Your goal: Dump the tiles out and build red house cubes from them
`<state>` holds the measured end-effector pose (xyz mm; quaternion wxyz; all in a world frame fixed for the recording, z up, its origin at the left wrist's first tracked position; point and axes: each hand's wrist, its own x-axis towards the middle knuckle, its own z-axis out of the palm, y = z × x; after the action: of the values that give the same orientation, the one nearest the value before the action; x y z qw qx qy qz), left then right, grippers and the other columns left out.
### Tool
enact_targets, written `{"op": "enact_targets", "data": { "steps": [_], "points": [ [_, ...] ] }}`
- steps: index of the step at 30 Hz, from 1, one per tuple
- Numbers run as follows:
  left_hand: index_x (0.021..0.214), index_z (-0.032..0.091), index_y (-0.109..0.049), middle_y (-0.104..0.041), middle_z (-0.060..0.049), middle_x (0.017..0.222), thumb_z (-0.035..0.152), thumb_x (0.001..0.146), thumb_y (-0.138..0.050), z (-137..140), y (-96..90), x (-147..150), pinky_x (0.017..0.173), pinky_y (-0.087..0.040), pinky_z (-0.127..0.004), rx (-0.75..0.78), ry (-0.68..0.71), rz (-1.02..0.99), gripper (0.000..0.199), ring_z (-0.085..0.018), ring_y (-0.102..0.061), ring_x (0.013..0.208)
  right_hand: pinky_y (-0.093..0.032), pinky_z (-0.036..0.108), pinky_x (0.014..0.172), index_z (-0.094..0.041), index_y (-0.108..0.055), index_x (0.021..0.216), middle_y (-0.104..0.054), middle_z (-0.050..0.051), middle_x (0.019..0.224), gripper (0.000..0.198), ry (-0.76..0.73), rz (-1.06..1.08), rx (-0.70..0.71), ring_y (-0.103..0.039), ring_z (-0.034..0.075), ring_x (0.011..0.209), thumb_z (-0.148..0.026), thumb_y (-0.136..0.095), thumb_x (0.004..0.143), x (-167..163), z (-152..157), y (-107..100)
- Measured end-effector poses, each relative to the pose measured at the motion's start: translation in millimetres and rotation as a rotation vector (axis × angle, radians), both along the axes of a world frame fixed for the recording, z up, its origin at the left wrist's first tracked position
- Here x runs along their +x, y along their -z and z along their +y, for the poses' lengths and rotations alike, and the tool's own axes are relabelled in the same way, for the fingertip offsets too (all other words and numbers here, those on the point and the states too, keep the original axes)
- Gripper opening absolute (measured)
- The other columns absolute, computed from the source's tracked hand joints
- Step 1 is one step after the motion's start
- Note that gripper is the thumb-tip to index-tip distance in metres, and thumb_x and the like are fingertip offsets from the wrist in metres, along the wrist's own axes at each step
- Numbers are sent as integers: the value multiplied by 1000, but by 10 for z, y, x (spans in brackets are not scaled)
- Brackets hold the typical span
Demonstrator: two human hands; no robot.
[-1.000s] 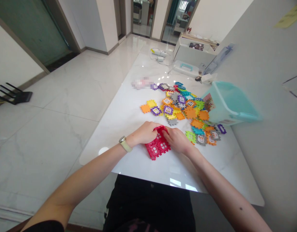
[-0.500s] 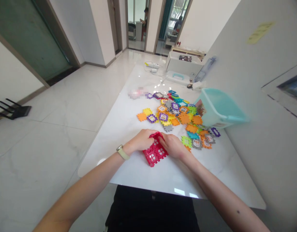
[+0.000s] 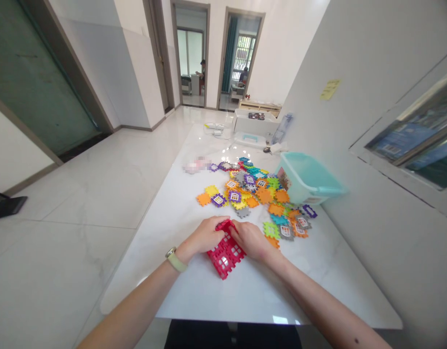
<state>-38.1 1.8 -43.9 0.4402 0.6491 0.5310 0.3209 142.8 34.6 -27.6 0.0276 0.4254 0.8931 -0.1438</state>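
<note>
"While the dark trousers [image 3: 205, 335] are being cut off by the bottom edge, what are the arms [image 3: 139, 303] doing?"

"They're stretching over the white table [image 3: 187, 300], and a watch [image 3: 170, 252] is circling the left wrist."

"And the hands?"

"The left hand [image 3: 211, 235] is curling around the upper left of a red toy [image 3: 227, 252] made of joined plastic squares with window holes. The right hand [image 3: 249, 238] is closing on its upper right. Both are partly closed, gripping it, and some fingertips are hiding behind the red plastic."

"Where is the toy?"

"It's tilting between the hands, over the near part of the table. Whether its lower edge is touching the tabletop, I can't tell."

"What's lying beyond?"

"Loose tiles [image 3: 264, 195] in many colours are overlapping, so the lower ones are disappearing underneath. A turquoise tub [image 3: 299, 190] is standing beside them on the right, its far inside hard to see. On the left, something pinkish [image 3: 198, 165] is showing only as blurred squares."

"And farther off?"

"A white case [image 3: 250, 139] is lying before a white box [image 3: 254, 127]. Past two doorways [image 3: 208, 53], people [image 3: 244, 74] are sitting, too small to make out, one being partly hidden by the frame."
</note>
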Motion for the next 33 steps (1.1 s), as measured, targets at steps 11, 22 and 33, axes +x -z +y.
{"op": "enact_targets", "data": {
  "steps": [11, 22, 33],
  "points": [
    [109, 19, -68, -70, -6, 117, 8, 72, -45, -16, -130, 5, 97, -47, -32, 37, -2, 88, 45, -23, -64, 107, -29, 26, 60, -18, -58, 90, -69, 6, 81, 32, 38, 62, 2, -62, 15, 69, -32, -32, 102, -36, -11, 13],
    [96, 19, -68, -73, -6, 98, 26, 85, -49, -69, -248, -69, 85, -48, -29, 7, -38, 103, 24, -21, -66, 91, -29, 24, 59, -19, -54, 75, -64, 2, 76, 13, 107, 281, -59, -54, 14, 67, -28, -58, 84, 41, -128, -5],
    [109, 15, -60, -70, -10, 108, 40, 87, -56, -19, -250, -23, 82, -51, -31, -151, -102, -224, 33, -22, -67, 96, -38, 26, 64, -20, -56, 82, -64, 3, 78, 19, 239, 580, 45, -57, 16, 70, -31, -45, 93, 71, -63, 122]
  ]
}}
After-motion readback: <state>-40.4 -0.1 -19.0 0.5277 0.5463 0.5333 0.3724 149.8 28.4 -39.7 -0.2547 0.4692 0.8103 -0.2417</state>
